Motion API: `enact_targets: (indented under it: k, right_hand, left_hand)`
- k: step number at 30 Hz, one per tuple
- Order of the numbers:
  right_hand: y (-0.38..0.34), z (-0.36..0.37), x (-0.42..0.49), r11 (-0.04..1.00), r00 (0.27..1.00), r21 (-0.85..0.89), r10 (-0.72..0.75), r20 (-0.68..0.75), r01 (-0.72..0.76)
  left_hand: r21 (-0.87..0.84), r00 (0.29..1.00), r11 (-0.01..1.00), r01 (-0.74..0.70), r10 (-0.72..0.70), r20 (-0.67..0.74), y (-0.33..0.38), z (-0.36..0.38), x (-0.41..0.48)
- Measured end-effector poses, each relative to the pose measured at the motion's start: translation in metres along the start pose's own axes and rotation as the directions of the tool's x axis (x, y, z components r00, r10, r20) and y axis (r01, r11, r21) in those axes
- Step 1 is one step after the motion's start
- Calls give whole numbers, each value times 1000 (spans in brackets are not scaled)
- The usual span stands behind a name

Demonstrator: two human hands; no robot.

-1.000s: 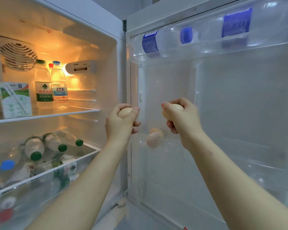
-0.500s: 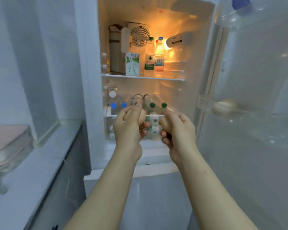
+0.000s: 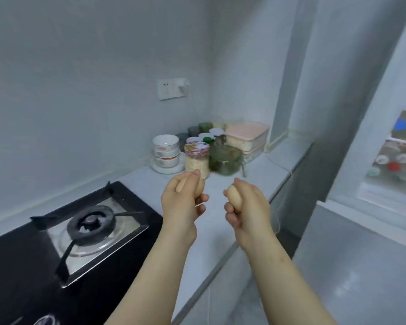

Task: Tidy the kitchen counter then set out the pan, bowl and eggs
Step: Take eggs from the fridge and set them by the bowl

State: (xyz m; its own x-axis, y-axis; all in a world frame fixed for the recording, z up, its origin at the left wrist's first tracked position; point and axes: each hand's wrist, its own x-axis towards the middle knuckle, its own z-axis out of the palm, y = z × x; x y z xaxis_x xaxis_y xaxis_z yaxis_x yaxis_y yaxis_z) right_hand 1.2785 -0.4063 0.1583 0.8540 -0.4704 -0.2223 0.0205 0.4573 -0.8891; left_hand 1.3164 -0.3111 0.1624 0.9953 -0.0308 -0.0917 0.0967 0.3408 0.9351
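My left hand (image 3: pixel 182 202) grips a pale brown egg (image 3: pixel 199 186), mostly covered by the fingers. In my right hand (image 3: pixel 246 207) sits a second egg (image 3: pixel 234 195), held with fingers curled round it. Both hands hover above the white counter (image 3: pixel 220 221), just right of the black gas stove (image 3: pixel 80 231). A stack of white bowls (image 3: pixel 165 150) stands on a plate at the back of the counter. No pan is in view.
Behind the hands stand a grain-filled jar (image 3: pixel 197 160), a green glass lidded bowl (image 3: pixel 225 159), several small jars, and a pink-lidded container (image 3: pixel 246 137). A wall socket (image 3: pixel 171 88) is above them. The open fridge (image 3: pixel 394 151) shows at the right edge.
The view has swung left from the fridge to the counter and stove. Both hands still hold their eggs and have come away from the fridge door shelf.
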Motion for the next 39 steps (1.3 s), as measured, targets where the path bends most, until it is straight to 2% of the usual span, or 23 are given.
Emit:
enact_targets:
  k: [5, 8, 13, 14, 18, 20, 22, 24, 27, 32, 39]
  right_hand:
    - [53, 106, -34, 988, 971, -20, 156, 181, -155]
    - [85, 158, -57, 974, 919, -72, 228, 321, -216]
    - [136, 225, -99, 935, 768, -201, 354, 534, -291]
    - [150, 244, -116, 915, 707, -250, 403, 581, -316]
    - [184, 279, -167, 862, 536, -382, 506, 676, -333]
    - [203, 294, -198, 836, 461, -427, 547, 699, -344]
    - [215, 305, -221, 823, 430, -441, 565, 705, -358]
    - [233, 318, -259, 804, 378, -489, 591, 712, -338]
    - [256, 338, -309, 794, 326, -516, 604, 727, -320]
    - [300, 374, -403, 760, 276, -571, 646, 712, -309]
    - [355, 411, -492, 693, 254, -683, 720, 646, -228]
  left_hand:
    - [-4, 975, 997, -73, 71, -212, 39, -120, 1]
    - [-26, 921, 993, -119, 100, -378, 59, -182, -14]
    - [-30, 778, 982, -188, 130, -614, 79, -266, -50]
    - [-19, 720, 976, -216, 146, -679, 83, -290, -63]
    - [5, 561, 961, -276, 166, -811, 93, -342, -109]
    - [22, 491, 954, -299, 173, -854, 97, -367, -138]
    - [26, 445, 952, -305, 166, -880, 102, -384, -160]
    - [49, 367, 946, -320, 172, -914, 109, -413, -192]
    - [72, 299, 943, -324, 174, -938, 120, -456, -230]
    - [88, 266, 955, -283, 167, -949, 141, -539, -296]
    - [39, 217, 969, -243, 93, -972, 148, -637, -351]
